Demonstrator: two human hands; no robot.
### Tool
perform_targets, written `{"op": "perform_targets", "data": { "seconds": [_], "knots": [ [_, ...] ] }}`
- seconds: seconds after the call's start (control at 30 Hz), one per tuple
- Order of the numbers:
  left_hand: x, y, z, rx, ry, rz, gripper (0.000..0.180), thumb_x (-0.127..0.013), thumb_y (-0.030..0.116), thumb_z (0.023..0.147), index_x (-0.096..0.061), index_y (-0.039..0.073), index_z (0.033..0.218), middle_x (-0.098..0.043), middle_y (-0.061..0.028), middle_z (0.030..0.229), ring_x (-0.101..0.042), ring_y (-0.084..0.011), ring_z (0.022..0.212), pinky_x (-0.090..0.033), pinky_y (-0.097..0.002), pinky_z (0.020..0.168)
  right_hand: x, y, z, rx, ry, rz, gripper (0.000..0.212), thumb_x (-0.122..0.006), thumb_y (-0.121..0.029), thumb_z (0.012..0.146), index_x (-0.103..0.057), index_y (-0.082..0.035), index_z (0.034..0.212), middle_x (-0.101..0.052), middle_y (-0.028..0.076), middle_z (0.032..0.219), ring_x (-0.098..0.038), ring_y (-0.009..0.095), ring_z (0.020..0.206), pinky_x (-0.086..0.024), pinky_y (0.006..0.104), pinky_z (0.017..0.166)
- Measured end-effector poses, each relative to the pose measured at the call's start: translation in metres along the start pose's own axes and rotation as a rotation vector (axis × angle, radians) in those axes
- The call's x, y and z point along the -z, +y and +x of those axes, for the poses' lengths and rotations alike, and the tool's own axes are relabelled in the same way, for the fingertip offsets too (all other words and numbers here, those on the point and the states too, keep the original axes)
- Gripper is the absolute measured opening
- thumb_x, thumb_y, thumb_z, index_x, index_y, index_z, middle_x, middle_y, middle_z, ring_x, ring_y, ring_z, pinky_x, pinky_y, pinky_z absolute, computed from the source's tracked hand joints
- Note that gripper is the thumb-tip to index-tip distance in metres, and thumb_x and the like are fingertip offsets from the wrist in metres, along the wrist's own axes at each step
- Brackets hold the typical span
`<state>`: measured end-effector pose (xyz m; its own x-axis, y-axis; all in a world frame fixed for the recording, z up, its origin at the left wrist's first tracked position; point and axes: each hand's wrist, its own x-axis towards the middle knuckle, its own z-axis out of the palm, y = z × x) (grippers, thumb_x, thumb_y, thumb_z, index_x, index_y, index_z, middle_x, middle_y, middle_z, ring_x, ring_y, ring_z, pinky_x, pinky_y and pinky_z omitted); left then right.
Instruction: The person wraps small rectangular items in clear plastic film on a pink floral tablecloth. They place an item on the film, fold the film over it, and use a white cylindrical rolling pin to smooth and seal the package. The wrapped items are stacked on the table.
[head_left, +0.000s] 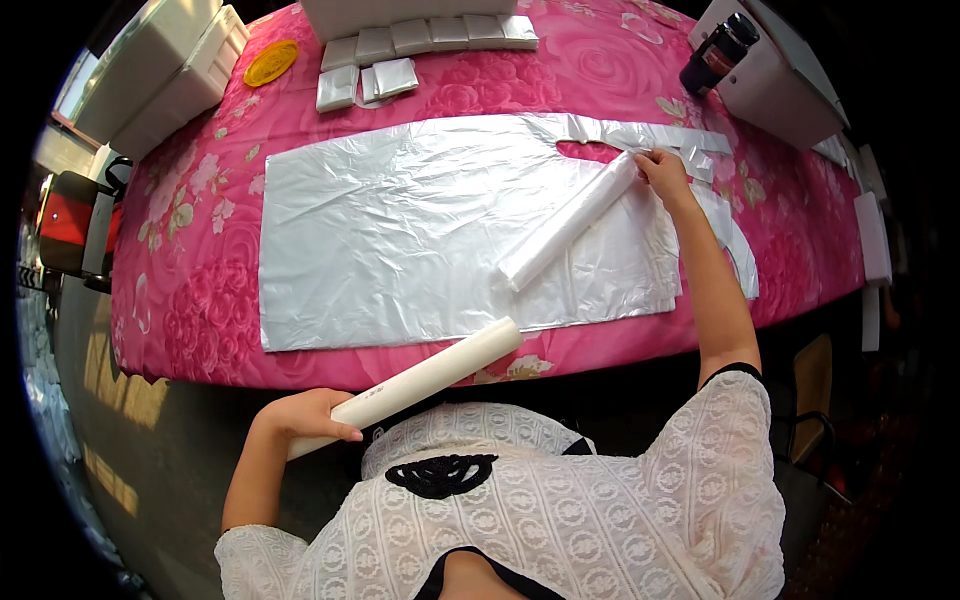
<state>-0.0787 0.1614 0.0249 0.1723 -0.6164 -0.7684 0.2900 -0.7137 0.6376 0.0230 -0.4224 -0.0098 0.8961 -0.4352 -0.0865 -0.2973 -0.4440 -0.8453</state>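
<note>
My left hand is wrapped round the lower end of a white plastic tube, which slants up to the right over the table's near edge. At the right, my right hand pinches the upper end of a folded strip of clear plastic film. That strip lies diagonally over a flat stack of thin, shiny plastic bags, spread across the middle of the table. The bags' handle ends point right, with a cut-out opening near the far edge.
A pink flowered cloth covers the table. Small folded packets line the back beside a white box. A yellow lid lies far left near foam boxes. A dark bottle stands far right by another white box.
</note>
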Motion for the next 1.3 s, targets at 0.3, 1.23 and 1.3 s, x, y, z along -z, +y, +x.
{"op": "perform_targets", "data": {
  "seconds": [0.3, 1.23, 1.3],
  "knots": [
    [0.03, 0.143, 0.055, -0.488, 0.799, 1.069, 0.051, -0.074, 0.023, 0.065, -0.056, 0.007, 0.109, -0.061, -0.0123, 0.099, -0.057, -0.0301, 0.094, -0.045, -0.0396, 0.08, -0.108, -0.086, -0.027, 0.129, -0.343, 0.036, 0.019, -0.062, -0.016, 0.081, -0.065, 0.001, 0.088, -0.061, 0.002, 0.072, -0.055, 0.008, 0.063, -0.046, 0.023, 0.059],
    [-0.06, 0.089, 0.123, -0.702, 0.578, 1.198, 0.086, -0.056, 0.052, 0.074, -0.029, -0.006, 0.133, -0.023, -0.0228, 0.142, -0.019, -0.0336, 0.134, -0.014, -0.0437, 0.109, -0.063, -0.042, -0.124, 0.522, 0.157, -0.659, 0.048, -0.061, -0.005, 0.074, -0.053, -0.013, 0.122, -0.057, 0.008, 0.108, -0.051, 0.029, 0.095, -0.042, 0.0376, 0.085],
    [-0.06, 0.088, 0.124, -0.711, 0.591, 1.191, 0.086, -0.057, 0.05, 0.074, -0.03, -0.006, 0.133, -0.023, -0.0234, 0.142, -0.019, -0.034, 0.134, -0.015, -0.0443, 0.109, -0.041, -0.035, -0.112, 0.358, 0.175, -0.666, 0.048, -0.061, -0.007, 0.077, -0.052, -0.013, 0.124, -0.057, 0.009, 0.11, -0.051, 0.029, 0.096, -0.042, 0.0366, 0.086]
  ]
}}
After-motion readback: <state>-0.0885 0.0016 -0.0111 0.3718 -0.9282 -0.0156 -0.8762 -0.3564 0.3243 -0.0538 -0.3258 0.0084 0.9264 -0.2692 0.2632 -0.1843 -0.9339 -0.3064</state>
